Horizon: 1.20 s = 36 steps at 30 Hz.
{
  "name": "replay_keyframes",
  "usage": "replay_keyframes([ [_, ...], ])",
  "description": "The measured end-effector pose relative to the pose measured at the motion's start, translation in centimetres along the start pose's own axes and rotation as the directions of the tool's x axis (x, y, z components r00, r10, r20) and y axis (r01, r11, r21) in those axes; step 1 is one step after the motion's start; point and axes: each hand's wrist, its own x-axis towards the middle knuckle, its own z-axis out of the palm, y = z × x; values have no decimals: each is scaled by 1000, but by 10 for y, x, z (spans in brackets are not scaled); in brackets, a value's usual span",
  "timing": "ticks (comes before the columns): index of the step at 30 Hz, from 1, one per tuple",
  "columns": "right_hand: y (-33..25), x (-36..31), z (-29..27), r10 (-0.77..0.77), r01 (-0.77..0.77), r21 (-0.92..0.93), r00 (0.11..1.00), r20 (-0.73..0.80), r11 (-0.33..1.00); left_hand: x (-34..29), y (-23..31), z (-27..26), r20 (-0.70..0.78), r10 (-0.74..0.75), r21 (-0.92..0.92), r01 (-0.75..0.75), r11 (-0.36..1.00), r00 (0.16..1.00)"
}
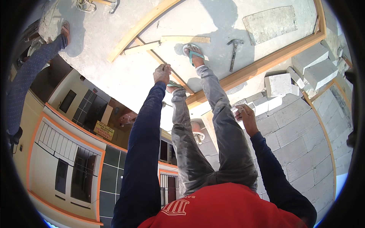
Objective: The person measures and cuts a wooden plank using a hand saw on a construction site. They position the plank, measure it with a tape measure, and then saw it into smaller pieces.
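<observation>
My left hand (162, 73) is closed, fingers pressed together, over a thin wooden slat (178, 78); what it pinches, if anything, is hidden. Out to the right, my right hand (246, 118) has curled fingers with something pale and small at their tips, too unclear to name. The slat meets a wooden frame (266, 62) lying on the grey floor. Two short wood strips, one light (185, 39) and one angled (142, 48), lie ahead of my left hand. A claw hammer (234, 55) rests inside the frame, right of my sandalled foot (194, 53).
A flat grey slab (270, 24) lies within the frame. Pale blocks (278, 84) are piled along the right, beside a block wall (296, 140). At far left, another person's leg (32, 72) stands near the floor's edge, with a building (64, 167) below. Rope (85, 5) lies at top left.
</observation>
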Motion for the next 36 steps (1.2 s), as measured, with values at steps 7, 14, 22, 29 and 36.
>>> replay_keyframes([
  [7, 86, -3, -17, -279, 250, -566, 959, 37, 786, -29, -55, -14, 50, -33, -20, 34, 999, 998],
  [14, 101, -64, -5, -150, 124, -229, 984, -101, 965, -155, -205, -50, 43, -163, -261, 168, 951, 986],
  [22, 138, -129, 46, -297, 137, -492, 918, -262, 860, -237, -207, -139, 154, -314, -80, 328, 941, 937],
  [29, 180, -137, 58, -614, 311, -736, 769, -178, 602, -263, -123, -169, 206, -377, -40, 393, 919, 903],
  [36, 154, -105, 11, -706, 425, -721, 696, -126, 548, -320, -76, -128, 179, -226, 734, 23, 679, 958],
])
